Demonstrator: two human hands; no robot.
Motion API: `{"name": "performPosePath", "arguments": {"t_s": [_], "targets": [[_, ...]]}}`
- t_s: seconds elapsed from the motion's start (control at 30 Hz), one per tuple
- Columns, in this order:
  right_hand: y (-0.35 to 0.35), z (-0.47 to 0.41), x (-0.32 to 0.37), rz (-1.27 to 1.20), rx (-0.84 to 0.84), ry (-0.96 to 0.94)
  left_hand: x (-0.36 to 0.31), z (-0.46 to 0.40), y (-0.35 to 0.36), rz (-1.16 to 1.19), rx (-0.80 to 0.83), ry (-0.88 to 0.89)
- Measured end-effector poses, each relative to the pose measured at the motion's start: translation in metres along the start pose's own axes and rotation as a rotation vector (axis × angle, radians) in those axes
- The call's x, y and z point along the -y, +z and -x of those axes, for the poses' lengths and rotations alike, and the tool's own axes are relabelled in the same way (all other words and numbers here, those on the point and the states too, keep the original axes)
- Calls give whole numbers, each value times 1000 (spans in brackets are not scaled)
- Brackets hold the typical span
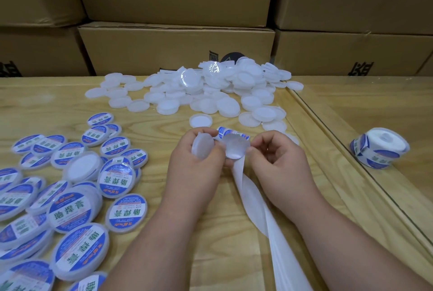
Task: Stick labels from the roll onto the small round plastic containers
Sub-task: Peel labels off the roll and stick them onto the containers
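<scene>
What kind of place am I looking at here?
Probably a small packing workshop or stockroom. Stacked brown cardboard cartons line the back of the pale wooden table, which holds a heap of plain white round plastic containers and a spread of blue-and-white labelled containers.

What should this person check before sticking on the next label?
1. Blank container gripped in the left hand: ok.
2. Label pinched by the right hand: ok.
3. Label fully off the backing strip: cannot tell.
4. Label centred over the container: not ok, it sits beside it.
5. Blank pile within reach on the table: ok.
6. Spare roll on hand: ok, at right.
</scene>
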State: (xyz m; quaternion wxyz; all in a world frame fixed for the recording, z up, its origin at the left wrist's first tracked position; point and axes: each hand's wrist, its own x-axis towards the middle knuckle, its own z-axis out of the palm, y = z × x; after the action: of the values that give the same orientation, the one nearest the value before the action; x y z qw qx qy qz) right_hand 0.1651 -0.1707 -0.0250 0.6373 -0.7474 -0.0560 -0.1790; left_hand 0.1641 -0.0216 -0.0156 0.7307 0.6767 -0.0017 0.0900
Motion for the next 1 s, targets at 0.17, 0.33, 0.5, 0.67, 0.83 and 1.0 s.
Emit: {"name": "performPosePath", "arguments": {"t_s": [0.17,0.33,0.5,0.67,0.83,1.0], "targets": [[-3,-3,2,-84,-109,18,-2,3,-1,97,109,-39],[-4,-3,4,-143,-192,-24,-4,0,-3,283,153,-145],[0,3,6,-46,-79,-162,-5,-4,-8,382,136,-177],[4,6,8,-7,41,-131,1,-7,-9,419,124,-169],[0,6,12,-88,53,31,2,-6,-7,400,113,-123],[-4,2,16,-115,44,70,4,-5,-6,274,118,-87]]}}
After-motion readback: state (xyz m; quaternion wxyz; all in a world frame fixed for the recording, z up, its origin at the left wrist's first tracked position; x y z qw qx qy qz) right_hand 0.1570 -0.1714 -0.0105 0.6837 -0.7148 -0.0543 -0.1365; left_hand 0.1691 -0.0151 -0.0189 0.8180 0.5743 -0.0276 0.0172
